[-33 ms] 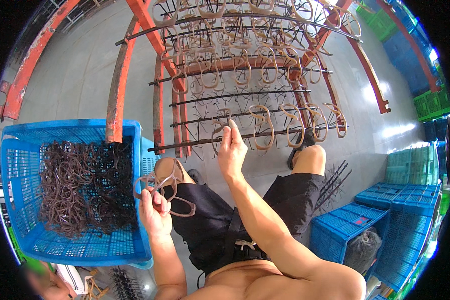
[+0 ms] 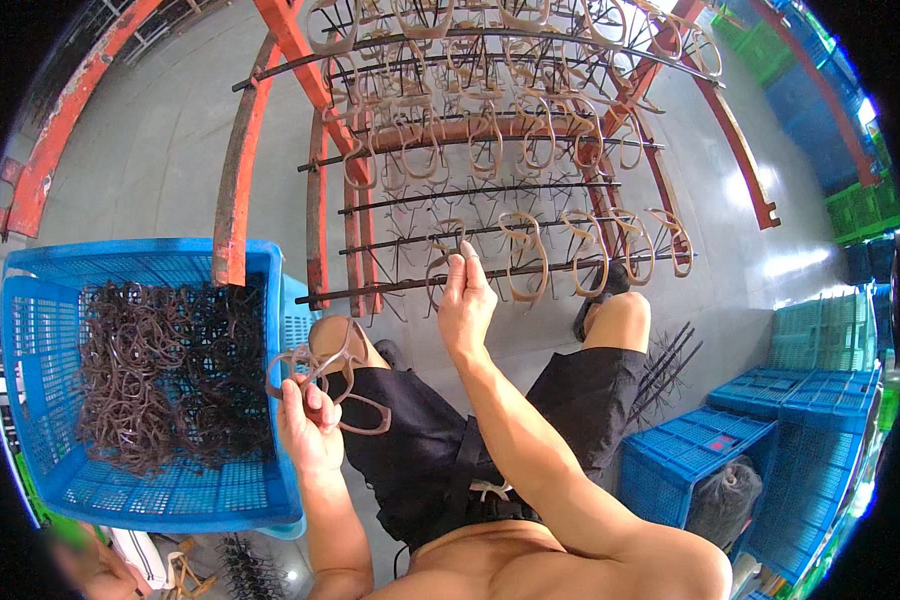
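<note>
My left hand (image 2: 310, 428) is closed around a few brown eyeglass frames (image 2: 370, 418), which stick out above and to the right of its fingers, near my left knee. My right hand (image 2: 468, 308) reaches forward with its fingertips pinched on another brown eyeglass frame (image 2: 434, 268). That frame is at the lowest, nearest black spiked rod (image 2: 365, 291) of the rack, partly behind my fingers. To its right, several lighter tan eyeglass frames (image 2: 543, 262) hang upright along the same rod.
A blue plastic crate (image 2: 160, 517) at my left holds a heap of dark brown frames (image 2: 130, 385). Orange posts (image 2: 232, 200) carry more rods with hanging frames. Blue crates (image 2: 705, 440) and spare spiked rods (image 2: 660, 370) are at right. Part of another person (image 2: 95, 570) shows lower left.
</note>
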Demonstrator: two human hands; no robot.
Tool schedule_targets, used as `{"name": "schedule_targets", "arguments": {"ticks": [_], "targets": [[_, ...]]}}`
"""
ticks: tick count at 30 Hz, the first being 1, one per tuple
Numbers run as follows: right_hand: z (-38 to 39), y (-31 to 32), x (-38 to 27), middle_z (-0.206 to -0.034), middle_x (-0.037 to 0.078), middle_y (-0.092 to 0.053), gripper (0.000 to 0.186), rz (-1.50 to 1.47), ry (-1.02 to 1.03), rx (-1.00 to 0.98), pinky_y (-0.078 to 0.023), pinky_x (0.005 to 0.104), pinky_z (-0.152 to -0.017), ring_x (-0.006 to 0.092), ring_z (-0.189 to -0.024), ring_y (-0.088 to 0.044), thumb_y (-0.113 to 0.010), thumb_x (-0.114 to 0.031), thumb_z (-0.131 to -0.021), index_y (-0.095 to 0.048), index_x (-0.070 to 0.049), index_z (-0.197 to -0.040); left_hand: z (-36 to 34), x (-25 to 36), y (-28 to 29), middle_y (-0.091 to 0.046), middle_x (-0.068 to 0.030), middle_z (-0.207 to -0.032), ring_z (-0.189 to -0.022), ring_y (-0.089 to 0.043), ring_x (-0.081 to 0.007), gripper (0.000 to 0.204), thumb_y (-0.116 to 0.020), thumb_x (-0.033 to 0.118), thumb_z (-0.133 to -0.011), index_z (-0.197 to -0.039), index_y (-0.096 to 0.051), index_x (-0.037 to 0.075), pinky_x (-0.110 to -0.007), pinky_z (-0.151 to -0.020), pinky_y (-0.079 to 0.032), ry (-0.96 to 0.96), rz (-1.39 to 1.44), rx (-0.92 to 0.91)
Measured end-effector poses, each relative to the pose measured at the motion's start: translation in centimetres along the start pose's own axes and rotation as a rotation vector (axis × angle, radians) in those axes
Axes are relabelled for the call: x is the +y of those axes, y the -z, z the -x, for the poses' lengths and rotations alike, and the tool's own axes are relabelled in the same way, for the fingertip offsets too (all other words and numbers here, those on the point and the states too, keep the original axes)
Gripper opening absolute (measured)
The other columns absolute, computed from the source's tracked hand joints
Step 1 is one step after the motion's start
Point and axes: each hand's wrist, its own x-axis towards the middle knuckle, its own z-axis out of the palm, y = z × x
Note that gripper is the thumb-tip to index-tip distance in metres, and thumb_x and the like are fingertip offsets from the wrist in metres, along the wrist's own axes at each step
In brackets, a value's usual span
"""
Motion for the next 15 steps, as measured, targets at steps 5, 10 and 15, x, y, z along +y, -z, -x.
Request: {"name": "schedule_targets", "arguments": {"ticks": [5,10,15], "targets": [[-0.7,1.7,-0.2,-0.061,0.0,-0.046,0.03,-0.019,-0.074,-0.042,-0.034,0.0224,-0.047,0.006,-0.053,-0.037,-0.049,-0.018,-0.094,-0.055,0.0,-0.117,0.2,0.4,-0.4,-0.045,0.0011,-0.062,-0.045,-0.04,-0.0088,0.025,-0.047,0.033,-0.094,-0.094,-0.056,0.009,-0.021,-0.04,-0.028,0.008,0.067,-0.011],[-0.5,1.1,-0.2,-0.055,0.007,-0.045,0.029,0.049,0.066,-0.052,-0.036,0.0258,-0.045,0.0087,-0.049,-0.037,-0.049,-0.017,-0.093,-0.055,0.0,-0.116,0.5,0.4,-0.8,-0.044,0.001,-0.063,-0.045,-0.04,-0.0097,0.025,-0.046,0.033,-0.095,-0.095,-0.056,0.01,-0.021,-0.041,-0.028,0.037,0.088,-0.036],[-0.2,0.3,0.8,-0.059,0.006,-0.051,0.029,-0.007,0.003,0.002,-0.039,0.025,-0.048,0.0098,-0.051,-0.041,-0.049,-0.017,-0.094,-0.055,0.001,-0.115,0.5,0.3,-1.6,-0.041,0.0032,-0.064,-0.045,-0.035,-0.007,0.024,-0.045,0.033,-0.095,-0.096,-0.055,0.011,-0.021,-0.043,-0.026,0.049,0.05,-0.057]]}}
